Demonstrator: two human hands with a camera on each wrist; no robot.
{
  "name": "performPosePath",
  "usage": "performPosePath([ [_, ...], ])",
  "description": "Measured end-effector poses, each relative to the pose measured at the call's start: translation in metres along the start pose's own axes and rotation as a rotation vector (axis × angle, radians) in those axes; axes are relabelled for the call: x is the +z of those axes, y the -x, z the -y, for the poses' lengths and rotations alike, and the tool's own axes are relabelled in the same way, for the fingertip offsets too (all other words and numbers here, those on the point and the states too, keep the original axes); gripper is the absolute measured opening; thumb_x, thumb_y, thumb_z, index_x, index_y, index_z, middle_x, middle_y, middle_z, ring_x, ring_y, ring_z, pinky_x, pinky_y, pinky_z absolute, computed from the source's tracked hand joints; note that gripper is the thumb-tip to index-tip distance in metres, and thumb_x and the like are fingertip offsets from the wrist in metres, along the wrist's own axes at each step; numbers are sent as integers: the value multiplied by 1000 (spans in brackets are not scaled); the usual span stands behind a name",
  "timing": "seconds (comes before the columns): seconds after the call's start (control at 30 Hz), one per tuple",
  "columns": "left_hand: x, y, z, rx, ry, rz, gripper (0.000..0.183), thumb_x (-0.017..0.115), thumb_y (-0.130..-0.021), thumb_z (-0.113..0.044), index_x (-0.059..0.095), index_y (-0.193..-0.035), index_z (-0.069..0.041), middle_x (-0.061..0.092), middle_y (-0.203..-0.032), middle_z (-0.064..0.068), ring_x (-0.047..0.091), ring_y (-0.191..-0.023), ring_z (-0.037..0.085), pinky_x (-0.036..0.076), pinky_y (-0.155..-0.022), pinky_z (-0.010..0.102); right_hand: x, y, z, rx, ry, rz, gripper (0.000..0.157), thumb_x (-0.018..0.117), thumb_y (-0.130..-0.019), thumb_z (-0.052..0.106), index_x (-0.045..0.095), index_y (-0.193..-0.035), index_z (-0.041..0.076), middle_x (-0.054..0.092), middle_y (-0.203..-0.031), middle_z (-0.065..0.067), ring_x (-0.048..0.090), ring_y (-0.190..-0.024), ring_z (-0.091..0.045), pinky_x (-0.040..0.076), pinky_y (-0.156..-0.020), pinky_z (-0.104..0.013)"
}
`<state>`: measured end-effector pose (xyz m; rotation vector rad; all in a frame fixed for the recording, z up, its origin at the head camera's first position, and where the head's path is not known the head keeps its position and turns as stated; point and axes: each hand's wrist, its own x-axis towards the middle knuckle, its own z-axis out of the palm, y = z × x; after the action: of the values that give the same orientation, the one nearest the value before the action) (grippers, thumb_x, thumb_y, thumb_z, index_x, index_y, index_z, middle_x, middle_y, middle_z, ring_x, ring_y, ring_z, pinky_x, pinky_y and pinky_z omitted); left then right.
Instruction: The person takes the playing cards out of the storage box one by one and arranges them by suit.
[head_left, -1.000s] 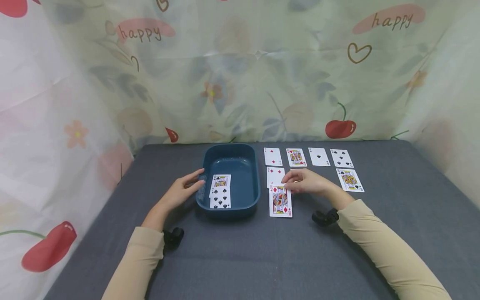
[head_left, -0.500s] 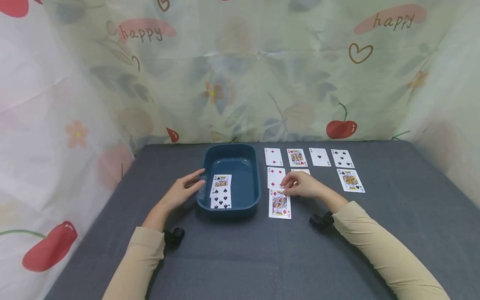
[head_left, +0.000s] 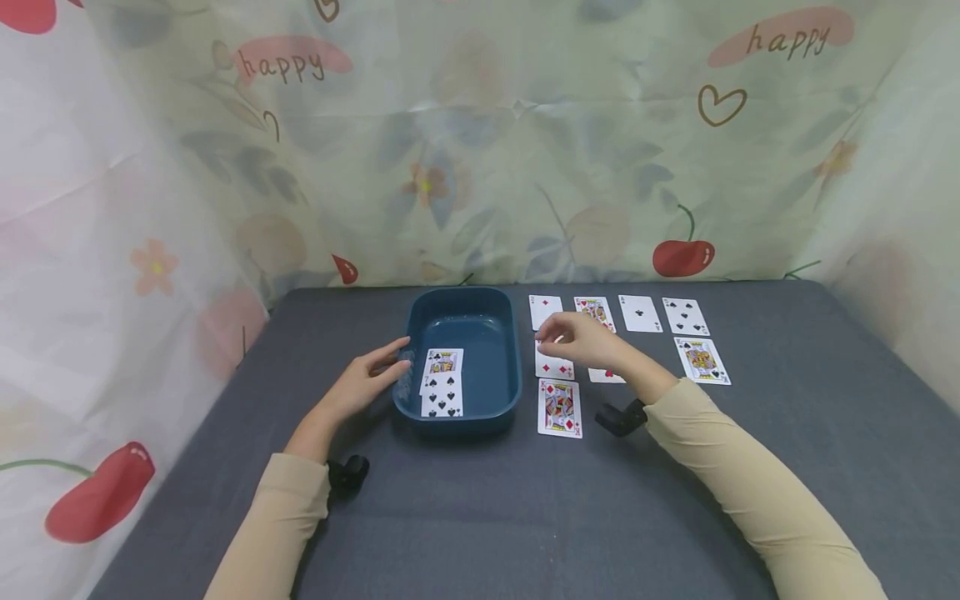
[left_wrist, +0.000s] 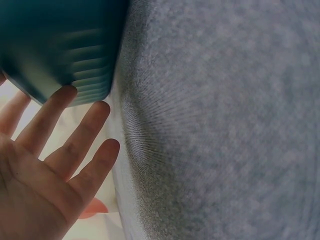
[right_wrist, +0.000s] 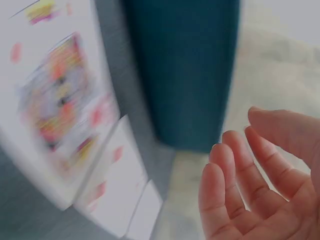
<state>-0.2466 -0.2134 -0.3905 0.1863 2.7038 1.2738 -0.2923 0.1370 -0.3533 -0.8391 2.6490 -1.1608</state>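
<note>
My left hand (head_left: 358,387) rests its spread, relaxed fingers against the left side of the blue tray (head_left: 517,358); the left wrist view shows the fingertips at the tray's ribbed outer wall (left_wrist: 90,65). Over the card columns hovers my right hand (head_left: 588,342), holding nothing, its fingers loosely bent in the right wrist view. Beneath it lies a partly covered diamonds card (head_left: 553,367). The king of diamonds (head_left: 559,408) lies face up just nearer me. A king of clubs (head_left: 442,362) and a seven of spades (head_left: 441,398) overlap inside the tray.
A back row holds a diamonds card (head_left: 543,308), a king of hearts (head_left: 597,307), a clubs card (head_left: 641,314) and a spades card (head_left: 686,317). Another king (head_left: 702,361) lies below at right. My forearm partly hides a red-suited card (head_left: 606,377).
My right hand has let go of the king of diamonds, which now lies flat below the diamonds card. That hand has risen toward the back row. The left hand stays put.
</note>
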Motion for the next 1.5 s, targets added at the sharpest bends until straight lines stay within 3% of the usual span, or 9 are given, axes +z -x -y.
performPosePath([
  [0.37,-1,1,-2,12,6,4,57,50,-94,-43,32,-146,-27,34,-150,18,34,-137,40,31,-107,58,10,-39,54,-96,-65,66,21,64,-87,12,62,-105,2,67,-103,-14,65,-95,-22,52,-85,-33],
  [0.73,-1,-1,-2,15,11,14,58,49,-94,-46,32,-146,-27,32,-151,16,34,-137,40,33,-107,57,39,-80,74,-139,-55,166,23,65,-87,13,62,-107,1,66,-107,-14,64,-100,-23,52,-90,-31],
  [1.07,-2,1,-2,36,19,19,58,49,-94,-46,32,-146,-25,33,-150,18,35,-135,41,33,-106,58,59,-103,76,-49,33,276,32,64,-87,18,60,-115,2,65,-110,-12,60,-106,-22,50,-88,-31],
  [1.5,-2,1,0,47,3,19,58,47,-95,-47,31,-146,-26,35,-149,19,35,-135,42,32,-105,60,89,-115,67,93,152,441,36,69,-83,13,58,-116,5,62,-111,-12,60,-96,-19,50,-80,-25],
])
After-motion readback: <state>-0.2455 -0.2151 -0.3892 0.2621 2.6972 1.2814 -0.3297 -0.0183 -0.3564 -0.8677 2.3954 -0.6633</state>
